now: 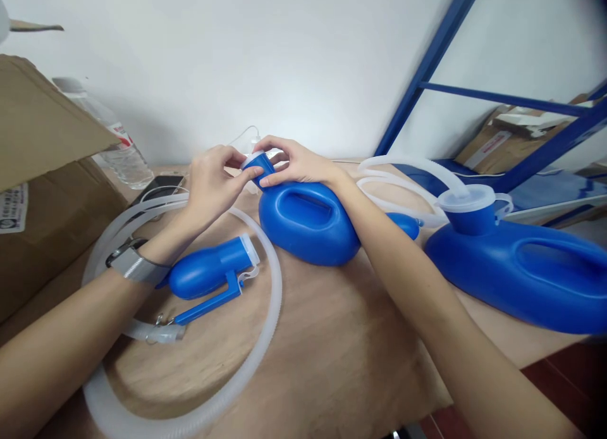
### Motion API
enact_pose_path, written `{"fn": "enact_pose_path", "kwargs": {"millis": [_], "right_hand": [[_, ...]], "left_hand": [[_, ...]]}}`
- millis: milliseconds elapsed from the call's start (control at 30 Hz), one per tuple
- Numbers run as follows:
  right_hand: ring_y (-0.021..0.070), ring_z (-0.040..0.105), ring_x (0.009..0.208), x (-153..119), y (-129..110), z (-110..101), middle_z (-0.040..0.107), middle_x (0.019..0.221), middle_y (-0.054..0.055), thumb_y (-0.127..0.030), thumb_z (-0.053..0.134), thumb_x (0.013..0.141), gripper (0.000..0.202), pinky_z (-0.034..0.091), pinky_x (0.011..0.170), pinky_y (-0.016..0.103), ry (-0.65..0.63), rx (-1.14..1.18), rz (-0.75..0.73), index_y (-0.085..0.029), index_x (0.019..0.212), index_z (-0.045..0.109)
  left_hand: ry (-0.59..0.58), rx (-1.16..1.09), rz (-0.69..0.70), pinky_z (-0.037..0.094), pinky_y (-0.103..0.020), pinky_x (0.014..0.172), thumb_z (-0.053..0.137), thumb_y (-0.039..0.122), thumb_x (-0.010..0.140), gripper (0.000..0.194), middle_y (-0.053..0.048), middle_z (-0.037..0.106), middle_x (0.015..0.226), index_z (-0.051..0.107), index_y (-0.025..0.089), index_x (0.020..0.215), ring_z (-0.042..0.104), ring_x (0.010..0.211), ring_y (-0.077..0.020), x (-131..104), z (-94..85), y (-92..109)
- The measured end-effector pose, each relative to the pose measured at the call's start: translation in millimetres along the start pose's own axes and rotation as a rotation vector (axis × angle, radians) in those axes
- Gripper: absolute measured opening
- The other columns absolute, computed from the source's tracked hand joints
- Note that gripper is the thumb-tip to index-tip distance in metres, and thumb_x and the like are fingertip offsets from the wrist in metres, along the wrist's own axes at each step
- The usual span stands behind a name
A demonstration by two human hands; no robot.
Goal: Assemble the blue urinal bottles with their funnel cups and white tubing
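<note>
A blue plastic urinal bottle [310, 252] with a loop handle lies on the table, its neck pointing up and to the left. At its mouth is a white cap [253, 157]. My left hand [213, 179] is closed there, fingers at the cap's edge and thumb on the neck. Around the other side of the neck my right hand [303, 164] is closed, with its thumb beneath. Below my left forearm lies a blue urinal head [203, 274] with a white rim and a handle, inside a coil of translucent corrugated hose [272, 312].
At right stands a second blue bottle [512, 281] with a white lid [467, 198] and hose. A cardboard box [57, 230] and a water bottle [118, 145] are at left. Blue metal shelving [412, 97] rises at right, and a white wall [265, 66] is behind.
</note>
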State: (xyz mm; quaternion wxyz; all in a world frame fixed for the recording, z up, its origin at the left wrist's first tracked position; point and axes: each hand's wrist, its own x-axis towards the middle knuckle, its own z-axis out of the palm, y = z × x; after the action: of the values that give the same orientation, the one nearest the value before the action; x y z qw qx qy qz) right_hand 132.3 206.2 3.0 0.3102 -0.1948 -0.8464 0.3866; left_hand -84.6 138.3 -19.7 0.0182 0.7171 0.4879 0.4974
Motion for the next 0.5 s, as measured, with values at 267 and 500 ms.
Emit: {"fn": "enact_pose_path", "kwargs": {"millis": [267,500], "right_hand": [[0.0204,0.062,0.098,8,-5,3,0.066,0.106,0.004,-0.072,0.063,0.096,0.049,0.057,0.089,0.034,0.030,-0.057,0.038,-0.024,0.102,0.062],[0.0206,0.060,0.095,16,-7,3,0.066,0.104,0.003,-0.067,0.067,0.095,0.044,0.056,0.082,0.033,0.039,-0.135,0.030,-0.025,0.091,0.054]], "left_hand": [[0.026,0.019,-0.015,0.058,-0.044,0.085,0.083,0.055,0.085,0.030,-0.004,0.082,0.096,0.074,0.026,0.084,0.078,0.096,-0.0319,-4,2.1,0],[0.024,-0.018,-0.074,0.060,-0.043,0.084,0.085,0.047,0.085,0.025,-0.002,0.083,0.093,0.073,0.025,0.082,0.078,0.093,-0.0303,-2,3.9,3]]}}
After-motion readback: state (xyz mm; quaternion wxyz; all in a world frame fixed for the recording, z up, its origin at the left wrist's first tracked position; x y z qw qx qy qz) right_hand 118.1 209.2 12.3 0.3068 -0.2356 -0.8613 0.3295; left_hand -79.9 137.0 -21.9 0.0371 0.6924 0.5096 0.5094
